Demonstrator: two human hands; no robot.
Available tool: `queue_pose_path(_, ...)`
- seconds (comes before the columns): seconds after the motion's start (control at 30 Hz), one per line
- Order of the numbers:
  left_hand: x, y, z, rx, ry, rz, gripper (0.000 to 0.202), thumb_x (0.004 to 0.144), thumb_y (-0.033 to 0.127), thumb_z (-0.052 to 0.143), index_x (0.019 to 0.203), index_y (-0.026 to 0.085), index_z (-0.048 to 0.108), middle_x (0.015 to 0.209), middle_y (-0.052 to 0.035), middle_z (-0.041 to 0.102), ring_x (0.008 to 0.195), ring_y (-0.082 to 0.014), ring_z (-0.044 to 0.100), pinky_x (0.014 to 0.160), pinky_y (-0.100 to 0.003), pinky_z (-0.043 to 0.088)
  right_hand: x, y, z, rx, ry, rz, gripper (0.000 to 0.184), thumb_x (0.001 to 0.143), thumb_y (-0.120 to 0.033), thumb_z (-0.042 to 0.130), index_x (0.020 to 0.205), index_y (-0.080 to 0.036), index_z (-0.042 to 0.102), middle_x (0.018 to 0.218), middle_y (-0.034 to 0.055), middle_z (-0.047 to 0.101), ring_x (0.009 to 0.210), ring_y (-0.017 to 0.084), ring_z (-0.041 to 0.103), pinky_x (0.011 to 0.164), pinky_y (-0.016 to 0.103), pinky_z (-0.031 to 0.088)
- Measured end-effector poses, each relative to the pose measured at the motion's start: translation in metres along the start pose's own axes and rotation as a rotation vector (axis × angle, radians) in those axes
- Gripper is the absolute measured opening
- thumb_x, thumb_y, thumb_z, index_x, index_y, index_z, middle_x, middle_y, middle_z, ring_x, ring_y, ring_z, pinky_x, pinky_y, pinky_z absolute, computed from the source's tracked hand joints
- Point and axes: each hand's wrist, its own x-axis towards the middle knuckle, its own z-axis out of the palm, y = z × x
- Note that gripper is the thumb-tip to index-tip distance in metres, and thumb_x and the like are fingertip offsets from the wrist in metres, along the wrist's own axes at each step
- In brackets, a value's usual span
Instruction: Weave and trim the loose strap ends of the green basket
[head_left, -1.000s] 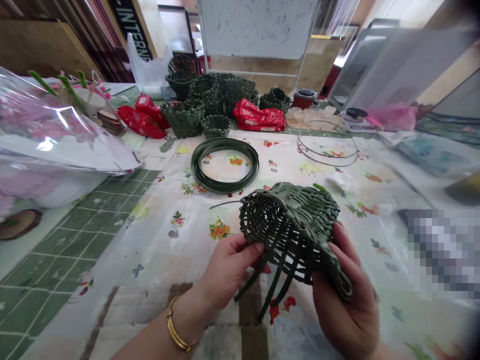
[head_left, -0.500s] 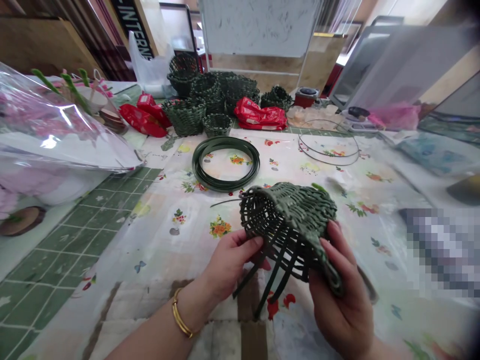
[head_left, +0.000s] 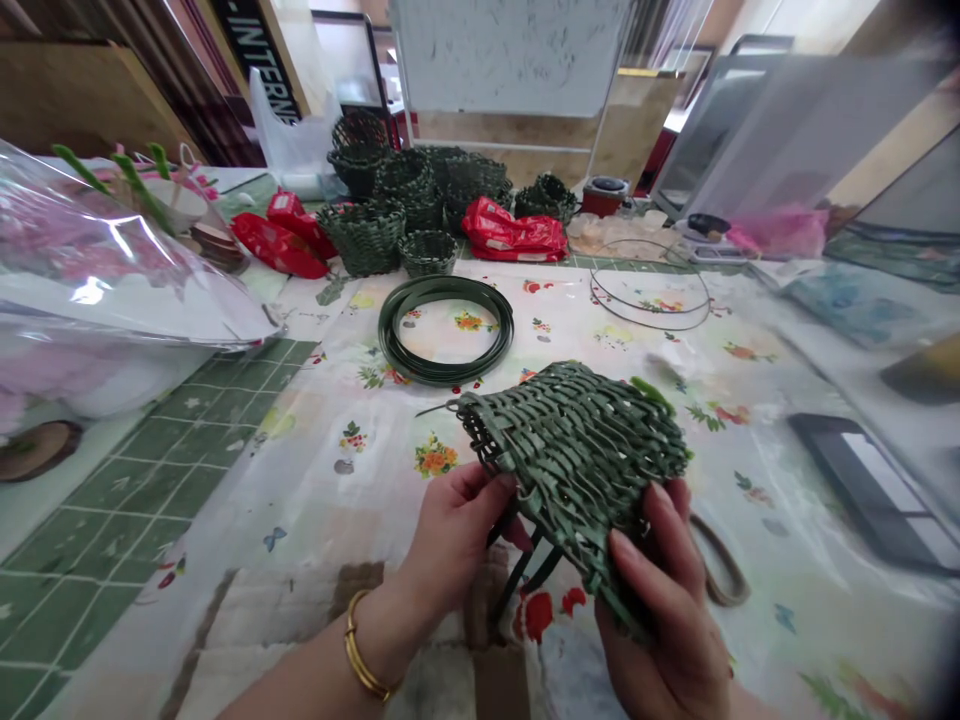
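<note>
A dark green woven basket (head_left: 574, 440) is tilted on its side between my hands, above the flowered tablecloth. My left hand (head_left: 469, 520) pinches its rim at the left, thumb on top; the fingertips are partly hidden. Around the lower right of the basket, my right hand (head_left: 667, 590) is wrapped, fingers on the weave and the thumb underneath. Loose dark strips (head_left: 529, 575) hang from the rim between the hands. One thin end sticks out at the upper left. The outer wall faces me, and most of the inside is hidden.
A coil of green strip (head_left: 390, 335) lies beyond the basket. Several woven baskets (head_left: 364, 238) and red packets (head_left: 514, 230) stand at the back. To the right are a thin wire ring (head_left: 651, 325), a brown loop (head_left: 724, 580) and a phone (head_left: 862, 490). Wrapped flowers (head_left: 127, 250) are at left.
The basket has turned in my hands, so its outer wall now faces me instead of its open inside. Both hands keep hold of it. The view has shifted slightly.
</note>
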Motion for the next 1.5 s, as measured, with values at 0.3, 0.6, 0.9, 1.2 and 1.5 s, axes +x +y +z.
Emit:
queue_pose_path(0.3, 0.003, 0.019, -0.008, -0.101, -0.282, -0.131, 0.029, 0.077, 0.038, 0.071, 0.091, 0.013, 0.070, 0.084, -0.0058, 0.071, 0.067, -0.0181, 0.071, 0.065, -0.026, 0.052, 0.004, 0.037, -0.006, 0.444, 0.127, 0.586, 0.060, 0.078, -0.005, 0.056, 0.127, -0.039, 0.054, 0.144, -0.0019, 0.050, 0.135, 0.030, 0.041, 0.110, 0.060, 0.031)
queue_pose_path(0.6, 0.007, 0.031, -0.016, 0.062, -0.145, -0.128, 0.040, 0.075, 0.051, 0.069, 0.077, 0.011, 0.068, 0.067, -0.0059, 0.069, 0.055, -0.0156, 0.065, 0.055, -0.026, 0.049, 0.014, 0.040, -0.002, 0.597, -0.053, 0.973, 0.036, 0.081, -0.032, 0.067, 0.116, -0.028, 0.059, 0.119, 0.0065, 0.067, 0.109, 0.028, 0.061, 0.097, 0.046, 0.047)
queue_pose_path(0.9, 0.007, 0.026, -0.023, 0.699, 0.066, 0.715, 0.035, 0.066, 0.040, 0.081, 0.078, 0.018, 0.057, 0.080, -0.0036, 0.062, 0.077, -0.0178, 0.060, 0.069, -0.031, 0.050, 0.036, 0.057, -0.029, 0.620, 0.014, 1.052, 0.032, 0.076, -0.035, 0.073, 0.106, -0.027, 0.065, 0.086, 0.0006, 0.072, 0.069, 0.015, 0.066, 0.064, 0.026, 0.054)
queue_pose_path(1.2, 0.007, 0.022, -0.015, 1.045, -0.238, 1.175, 0.025, 0.087, 0.017, 0.060, 0.111, 0.025, 0.066, 0.096, -0.0012, 0.074, 0.108, -0.0198, 0.061, 0.116, -0.052, 0.014, 0.043, 0.060, -0.026, 0.784, 0.081, 1.050, 0.028, 0.076, -0.037, 0.071, 0.102, -0.026, 0.069, 0.093, 0.0014, 0.074, 0.075, 0.018, 0.067, 0.067, 0.029, 0.054)
queue_pose_path(1.5, 0.000, 0.026, 0.000, 0.837, -0.161, 0.858, 0.019, 0.086, 0.024, 0.062, 0.102, 0.025, 0.073, 0.085, -0.0060, 0.072, 0.091, -0.0222, 0.060, 0.093, -0.044, 0.041, 0.037, 0.062, -0.011, 0.507, 0.087, 0.884, 0.036, 0.088, -0.043, 0.053, 0.120, -0.029, 0.064, 0.119, 0.0003, 0.069, 0.114, 0.026, 0.059, 0.099, 0.042, 0.044)
